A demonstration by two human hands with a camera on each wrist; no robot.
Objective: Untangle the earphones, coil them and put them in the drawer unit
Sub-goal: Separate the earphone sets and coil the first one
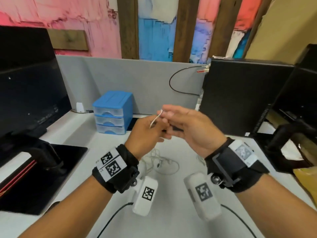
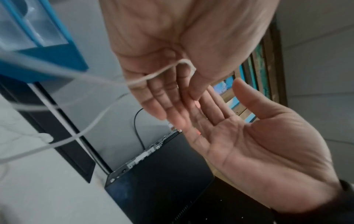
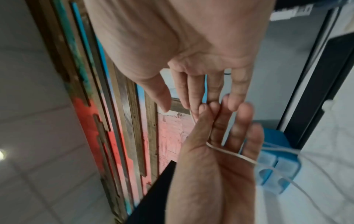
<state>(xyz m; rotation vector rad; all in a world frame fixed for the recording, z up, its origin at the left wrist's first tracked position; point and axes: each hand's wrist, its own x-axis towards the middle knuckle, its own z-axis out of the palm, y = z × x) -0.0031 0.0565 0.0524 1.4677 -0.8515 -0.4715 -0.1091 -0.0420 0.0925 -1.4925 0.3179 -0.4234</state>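
- Two hands are raised together at centre frame above the desk (image 1: 171,225).
- At left centre, the drawers (image 1: 111,112) are seen closed.
- The left hand (image 1: 145,133) has the earphones (image 1: 155,119) cord looped at its thumb, fingers straight and together.
- The right hand (image 1: 187,127) is held open, fingertips touching the left's.
- Earbuds are left on the desk below.

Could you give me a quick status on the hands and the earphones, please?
Left hand pinches earphone cable under thumb; right hand open, fingertips meeting it. Earbuds tangled on desk. Drawer unit closed.
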